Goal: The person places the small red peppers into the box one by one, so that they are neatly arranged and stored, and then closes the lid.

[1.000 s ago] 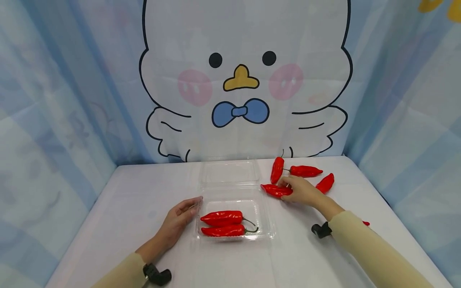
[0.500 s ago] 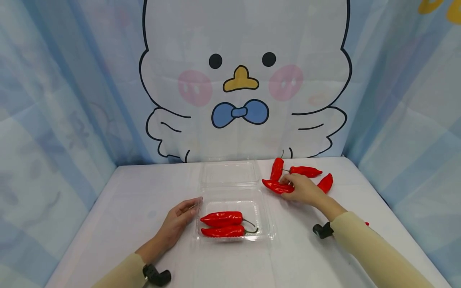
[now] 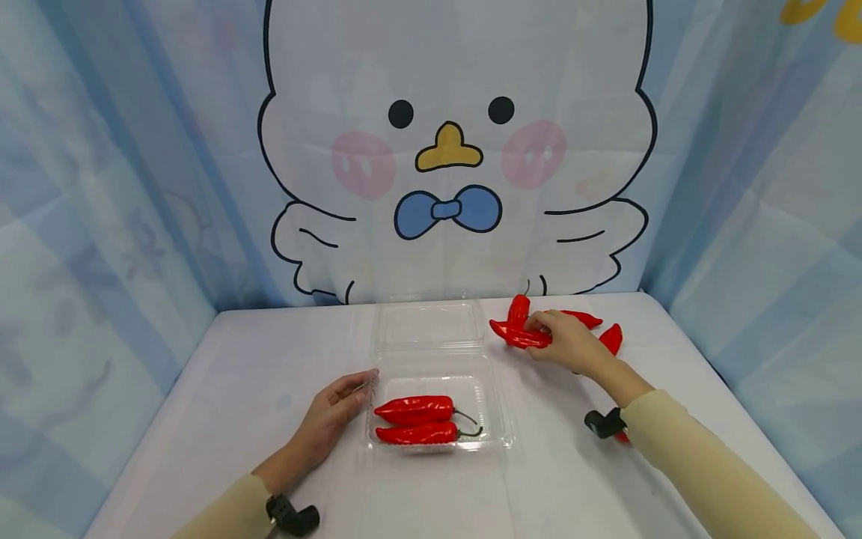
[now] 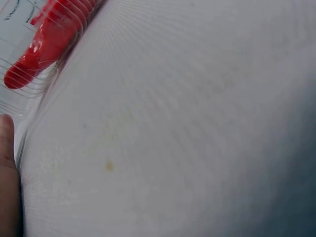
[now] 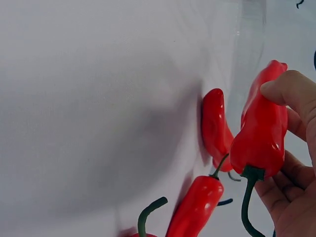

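A red chili pepper (image 3: 517, 335) with a green stem is gripped between the thumb and fingers of my right hand (image 3: 571, 343). In the right wrist view this chili pepper (image 5: 259, 131) is raised above the table, its stem hanging toward the camera. My left hand (image 3: 330, 419) rests at the left edge of a clear plastic clamshell box (image 3: 497, 404), fingers fairly straight and fingertips at the rim. Two red chili peppers (image 3: 416, 409) lie side by side in the box's near half, stems to the right. The left wrist view shows only the left thumb (image 4: 7, 148) beside the box.
More red chili peppers lie on the white table (image 3: 283, 352): an upright-lying pepper (image 3: 519, 305) behind the held one, a pepper (image 3: 584, 320) partly behind the right hand, and another pepper (image 3: 611, 338) to its right. The box's open lid (image 3: 429, 325) lies toward the back curtain.
My right hand has lifted the chili pepper and moved it slightly toward the back, so it now overlaps the pepper behind. The left hand and the box have stayed still.
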Demonstrator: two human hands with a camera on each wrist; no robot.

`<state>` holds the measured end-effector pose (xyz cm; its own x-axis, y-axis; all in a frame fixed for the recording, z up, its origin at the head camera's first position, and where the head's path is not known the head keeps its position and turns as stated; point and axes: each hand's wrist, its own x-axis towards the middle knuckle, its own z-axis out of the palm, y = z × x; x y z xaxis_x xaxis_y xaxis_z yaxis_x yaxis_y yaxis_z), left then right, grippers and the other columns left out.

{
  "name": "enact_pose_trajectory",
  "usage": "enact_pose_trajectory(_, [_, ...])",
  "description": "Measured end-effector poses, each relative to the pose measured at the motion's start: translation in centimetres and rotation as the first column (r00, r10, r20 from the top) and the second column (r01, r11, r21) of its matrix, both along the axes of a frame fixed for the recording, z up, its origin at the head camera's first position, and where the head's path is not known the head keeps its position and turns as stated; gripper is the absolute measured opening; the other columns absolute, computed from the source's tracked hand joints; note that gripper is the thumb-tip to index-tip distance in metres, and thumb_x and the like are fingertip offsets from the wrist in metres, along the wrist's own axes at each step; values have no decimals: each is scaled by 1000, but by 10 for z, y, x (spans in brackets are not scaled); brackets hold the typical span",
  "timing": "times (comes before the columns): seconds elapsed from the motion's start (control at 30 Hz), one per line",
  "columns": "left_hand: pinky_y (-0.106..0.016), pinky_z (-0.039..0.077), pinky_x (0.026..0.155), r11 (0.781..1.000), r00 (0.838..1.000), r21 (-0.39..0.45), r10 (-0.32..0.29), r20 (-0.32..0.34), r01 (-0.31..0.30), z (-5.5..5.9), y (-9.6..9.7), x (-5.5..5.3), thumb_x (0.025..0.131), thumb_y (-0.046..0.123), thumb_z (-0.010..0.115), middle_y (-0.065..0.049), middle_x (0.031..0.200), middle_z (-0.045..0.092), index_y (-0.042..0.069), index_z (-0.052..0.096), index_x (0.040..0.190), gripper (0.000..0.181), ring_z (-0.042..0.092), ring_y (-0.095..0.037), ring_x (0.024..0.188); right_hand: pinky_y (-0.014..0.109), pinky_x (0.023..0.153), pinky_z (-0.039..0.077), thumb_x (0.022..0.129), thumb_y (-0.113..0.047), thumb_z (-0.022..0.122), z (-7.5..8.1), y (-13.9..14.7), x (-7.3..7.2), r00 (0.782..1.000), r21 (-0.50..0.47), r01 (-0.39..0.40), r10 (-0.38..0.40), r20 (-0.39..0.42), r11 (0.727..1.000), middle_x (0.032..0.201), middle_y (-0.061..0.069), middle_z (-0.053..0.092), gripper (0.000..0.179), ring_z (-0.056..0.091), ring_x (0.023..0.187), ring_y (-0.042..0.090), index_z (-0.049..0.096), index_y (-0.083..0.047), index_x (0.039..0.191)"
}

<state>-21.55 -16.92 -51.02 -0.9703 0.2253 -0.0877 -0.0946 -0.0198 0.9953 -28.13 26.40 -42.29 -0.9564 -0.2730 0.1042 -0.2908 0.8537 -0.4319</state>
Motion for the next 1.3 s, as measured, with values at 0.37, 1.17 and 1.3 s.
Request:
enact_pose_trajectory(0.37, [-16,48,103,1000,1000,20,-10,3,10,0,-2,-1,100,19,64,-11,157,51,4,51,148,52,53,-12,134,38,80,62,80,-19,88,10,-25,7,999,-16,-49,49,9,999,111,9,70,41,63,101,26,70,-13,117])
enact_pose_trajectory(1.17, [-17,49,102,1000,1000,27,8,-9,-8,1,1,2,99,14,64,-15,155,52,1,51,147,52,56,-9,130,29,82,59,83,-22,86,17,-90,19,963,1,-250,248,108,968,108,-4,70,33,61,97,14,74,-21,115])
enact_pose_trajectory(1.3, [-18,50,102,999,1000,30,10,-10,-10,1,2,2,97,13,65,-16,153,52,1,51,147,53,55,-12,129,29,83,59,83,-22,86,14,-100,19,956,16,-274,270,118,962,107,-5,70,32,61,96,13,75,-22,113])
